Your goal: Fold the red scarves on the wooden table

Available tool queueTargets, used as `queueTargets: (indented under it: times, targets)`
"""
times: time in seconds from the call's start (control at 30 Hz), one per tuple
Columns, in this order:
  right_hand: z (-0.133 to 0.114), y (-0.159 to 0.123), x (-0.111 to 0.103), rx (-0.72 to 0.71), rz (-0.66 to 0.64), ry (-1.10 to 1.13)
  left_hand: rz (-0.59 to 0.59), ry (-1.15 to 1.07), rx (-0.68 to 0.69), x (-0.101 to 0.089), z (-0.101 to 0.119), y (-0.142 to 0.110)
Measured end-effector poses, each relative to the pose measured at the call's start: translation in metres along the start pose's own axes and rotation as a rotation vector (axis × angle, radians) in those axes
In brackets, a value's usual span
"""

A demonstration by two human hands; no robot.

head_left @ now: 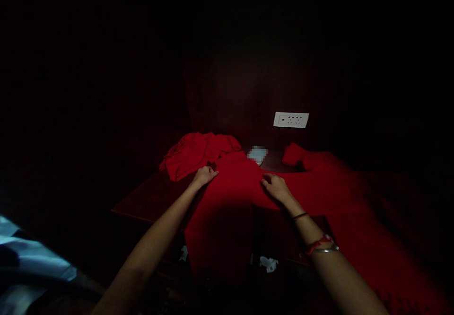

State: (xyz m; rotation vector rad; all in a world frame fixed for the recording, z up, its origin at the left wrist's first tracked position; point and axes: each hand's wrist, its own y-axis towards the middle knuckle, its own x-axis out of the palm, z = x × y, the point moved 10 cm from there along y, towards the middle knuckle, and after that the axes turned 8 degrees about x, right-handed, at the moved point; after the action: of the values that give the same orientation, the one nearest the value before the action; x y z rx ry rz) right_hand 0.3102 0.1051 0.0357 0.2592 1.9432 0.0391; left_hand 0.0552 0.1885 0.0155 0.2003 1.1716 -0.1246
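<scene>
A red scarf [234,182] lies spread over a dark table, its near part hanging down over the front edge. At its left edge, my left hand [205,176] has thumb and fingers pinched together on the cloth. My right hand [277,188] rests on the red cloth farther right, fingers slightly bent and apart, gripping nothing that I can see. Red cloth [312,189] continues to the right beneath it, falling toward a fringed end at lower right. Whether this is one piece with the middle scarf, I cannot tell.
Behind my left hand lies a crumpled red scarf [202,150] with fringe. A pale, pixelated object [257,154] sits at the back of the dark table [142,201]. A white socket plate [291,120] is on the wall. White scraps [268,264] show below the table edge.
</scene>
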Motion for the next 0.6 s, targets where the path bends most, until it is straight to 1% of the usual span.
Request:
queueTargets:
  times: [0.07,0.2,0.3,0.37,0.47,0.6]
  targets:
    - [0.004,0.001,-0.003,0.04,0.024,0.009,-0.016,0.04,-0.048,0.0,0.005,0.007]
    - [0.011,0.0,-0.006,0.094,0.058,-0.014,0.05,0.131,-0.141,-0.005,0.008,0.016]
    - [0.008,-0.001,-0.003,0.089,0.036,0.005,0.093,0.153,-0.126,-0.006,0.011,0.016]
    - [0.005,-0.003,-0.001,0.092,0.019,0.038,0.076,0.117,-0.11,-0.004,0.01,0.014]
    - [0.005,-0.003,0.001,0.117,0.01,0.065,0.044,-0.006,-0.123,-0.003,0.008,0.011]
    - [0.01,0.001,0.005,0.127,0.0,0.042,0.063,-0.071,-0.108,-0.008,0.014,0.008]
